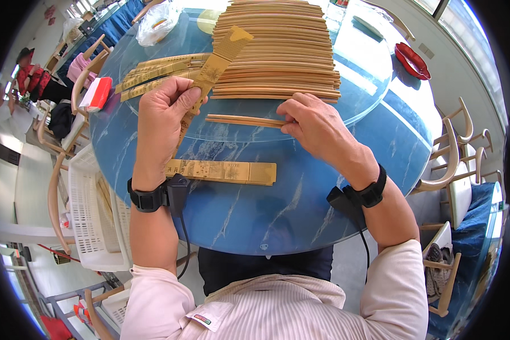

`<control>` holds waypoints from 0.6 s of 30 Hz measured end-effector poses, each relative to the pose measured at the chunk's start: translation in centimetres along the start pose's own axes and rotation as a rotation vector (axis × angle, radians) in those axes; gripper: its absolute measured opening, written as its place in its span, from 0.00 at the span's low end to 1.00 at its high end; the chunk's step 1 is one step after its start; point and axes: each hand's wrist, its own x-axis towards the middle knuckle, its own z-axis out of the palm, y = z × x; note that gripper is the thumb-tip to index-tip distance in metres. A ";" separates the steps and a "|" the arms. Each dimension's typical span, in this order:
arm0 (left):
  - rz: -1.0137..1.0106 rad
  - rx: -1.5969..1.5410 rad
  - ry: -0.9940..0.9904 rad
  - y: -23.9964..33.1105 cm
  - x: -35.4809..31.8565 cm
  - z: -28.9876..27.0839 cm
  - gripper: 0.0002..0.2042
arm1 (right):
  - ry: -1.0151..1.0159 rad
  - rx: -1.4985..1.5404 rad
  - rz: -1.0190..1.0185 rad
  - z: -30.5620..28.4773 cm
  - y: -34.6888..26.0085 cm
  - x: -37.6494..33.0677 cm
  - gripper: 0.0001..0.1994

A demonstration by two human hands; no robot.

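My left hand [164,116] grips a long yellow paper sleeve [218,59] that slants up to the right over a blue marbled round table [255,209]. My right hand [317,127] pinches the near end of a pair of wooden chopsticks [243,120] lying flat on the glass turntable [374,79]. Behind both hands lies a big stack of bare chopsticks [277,51]. A filled yellow sleeve [224,171] rests on the table in front of my hands. More yellow sleeves [153,73] are piled at the left of the turntable.
A white slatted plastic crate [93,209] stands on a chair at my left. A red-and-white packet [96,94], a clear plastic bag [158,22] and a red dish [412,60] sit around the table. Wooden chairs [453,164] ring it. A person in red sits far left.
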 end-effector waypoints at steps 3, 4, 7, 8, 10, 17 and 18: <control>-0.026 -0.005 -0.053 0.2 -0.3 0.0 0.07 | -0.060 -0.012 -0.023 -0.3 -0.8 -0.2 0.04; -0.059 -0.001 -0.063 0.6 -0.5 0.0 0.07 | -0.094 -0.020 -0.007 -0.7 -1.1 -0.1 0.04; -0.091 -0.048 -0.104 0.8 -0.7 0.6 0.08 | -0.081 -0.118 -0.028 0.0 -1.3 -0.2 0.03; -0.092 -0.065 -0.128 1.1 -0.8 0.6 0.08 | -0.043 -0.143 -0.038 0.4 -1.1 -0.3 0.03; -0.091 -0.090 -0.174 1.6 -0.9 0.5 0.08 | 0.054 -0.078 0.022 0.0 -0.9 -0.3 0.04; -0.114 -0.039 -0.338 2.3 -1.8 0.8 0.06 | 0.381 0.753 0.219 -3.4 0.2 0.3 0.16; -0.125 -0.004 -0.361 2.2 -1.9 1.0 0.05 | 0.305 0.948 0.212 -4.0 0.2 0.0 0.18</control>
